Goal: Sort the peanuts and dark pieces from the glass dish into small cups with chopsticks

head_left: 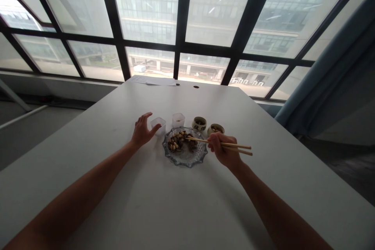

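Note:
A pair of chopsticks [234,146] is gripped in my right hand [224,149], their tips among the nuts and seeds [178,140] heaped on a scalloped glass plate [187,161]. The heap covers mostly the plate's left and back part. My left hand [143,129] is open beside a clear plastic cup [158,125], thumb at its rim and fingers spread to the left. Behind the plate stand a second clear cup [178,120], a patterned ceramic cup [199,124] with dark contents, and another ceramic cup [216,129] with light brown pieces, partly hidden by my right hand.
Everything stands on a white table [181,203]. Papers [152,81] lie at its far edge, near two round holes. Large dark-framed windows [175,43] rise behind it, and a blue curtain [325,62] hangs on the right.

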A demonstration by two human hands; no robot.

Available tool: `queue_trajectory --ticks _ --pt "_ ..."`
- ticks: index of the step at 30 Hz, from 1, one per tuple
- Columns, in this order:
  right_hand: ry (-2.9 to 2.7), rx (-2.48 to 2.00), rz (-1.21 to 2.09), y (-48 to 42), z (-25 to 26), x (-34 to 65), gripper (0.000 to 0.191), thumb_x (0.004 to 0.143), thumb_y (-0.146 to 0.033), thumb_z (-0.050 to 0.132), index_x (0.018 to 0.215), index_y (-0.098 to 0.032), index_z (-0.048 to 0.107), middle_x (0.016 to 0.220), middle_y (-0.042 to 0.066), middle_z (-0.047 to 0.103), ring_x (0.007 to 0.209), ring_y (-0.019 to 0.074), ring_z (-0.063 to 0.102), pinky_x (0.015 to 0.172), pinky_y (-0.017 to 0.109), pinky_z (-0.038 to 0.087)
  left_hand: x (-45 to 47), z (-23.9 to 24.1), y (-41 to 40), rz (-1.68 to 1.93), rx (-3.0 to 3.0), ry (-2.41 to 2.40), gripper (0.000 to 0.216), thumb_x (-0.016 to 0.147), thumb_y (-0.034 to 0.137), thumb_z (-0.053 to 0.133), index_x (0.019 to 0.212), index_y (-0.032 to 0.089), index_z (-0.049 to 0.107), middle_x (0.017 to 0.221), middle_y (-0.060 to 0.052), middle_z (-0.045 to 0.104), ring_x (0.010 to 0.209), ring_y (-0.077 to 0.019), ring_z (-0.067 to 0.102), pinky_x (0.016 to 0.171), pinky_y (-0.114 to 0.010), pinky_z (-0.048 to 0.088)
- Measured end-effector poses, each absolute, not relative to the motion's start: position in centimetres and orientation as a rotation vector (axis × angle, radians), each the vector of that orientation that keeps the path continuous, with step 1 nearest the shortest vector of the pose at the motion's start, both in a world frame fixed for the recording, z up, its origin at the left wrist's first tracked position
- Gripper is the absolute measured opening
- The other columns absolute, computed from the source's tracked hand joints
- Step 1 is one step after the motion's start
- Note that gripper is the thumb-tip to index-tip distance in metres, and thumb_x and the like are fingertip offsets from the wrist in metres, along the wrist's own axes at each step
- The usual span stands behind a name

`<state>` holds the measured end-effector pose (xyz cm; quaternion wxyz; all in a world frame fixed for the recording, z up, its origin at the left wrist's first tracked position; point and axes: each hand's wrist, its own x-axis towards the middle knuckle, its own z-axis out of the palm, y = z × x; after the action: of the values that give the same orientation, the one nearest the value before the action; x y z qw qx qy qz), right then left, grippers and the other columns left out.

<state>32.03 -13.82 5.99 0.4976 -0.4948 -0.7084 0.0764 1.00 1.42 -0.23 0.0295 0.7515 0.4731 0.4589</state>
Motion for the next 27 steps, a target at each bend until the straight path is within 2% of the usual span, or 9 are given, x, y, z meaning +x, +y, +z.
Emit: queue_trajectory --ticks 4,9,17,27 --pt "-1.716 -1.202 0.21 -13.8 5.4 32.4 0.047 0.1 -0.047 0.047 0.063 -0.021 0.06 0.051 0.001 0.059 0.044 0.0123 0.053 0.045 0.026 0.041 1.0 -1.2 1.3 1.347 2.198 1.434 0.073 0.081 0.065 0.062 0.132 0.015 0.047 0.13 -0.018 0.06 0.117 -0.032 0.061 0.103 -0.05 0.047" --pt "-1.756 -1.218 0.244 -14.0 5.5 32.1 0.047 0.099 -0.049 0.047 0.065 -0.02 0.062 0.052 0.002 0.06 0.044 0.0121 0.054 0.044 0.025 0.042 1.3 -1.2 0.9 1.199 2.126 1.418 0.082 0.077 0.066 0.064 0.137 0.014 0.045 0.136 -0.02 0.058 0.116 -0.0327 0.062 0.101 -0.048 0.049" --pt "-1.655 -1.249 0.304 -14.1 4.1 32.7 0.048 0.097 -0.053 0.049 0.068 -0.019 0.066 0.054 0.003 0.065 0.043 0.0123 0.058 0.044 0.024 0.047 1.1 -0.8 0.5 1.064 2.094 1.472 0.078 0.079 0.065 0.062 0.138 0.014 0.048 0.115 -0.015 0.069 0.103 -0.0296 0.067 0.093 -0.044 0.052" --pt "-1.264 -1.217 0.533 -14.0 4.9 31.6 0.063 0.088 -0.072 0.05 0.061 -0.017 0.064 0.043 0.002 0.059 0.032 0.0106 0.051 0.032 0.021 0.039 1.0 -0.5 0.4 1.065 2.096 1.454 0.077 0.079 0.063 0.063 0.136 0.013 0.05 0.111 -0.014 0.069 0.101 -0.0281 0.067 0.091 -0.042 0.052"
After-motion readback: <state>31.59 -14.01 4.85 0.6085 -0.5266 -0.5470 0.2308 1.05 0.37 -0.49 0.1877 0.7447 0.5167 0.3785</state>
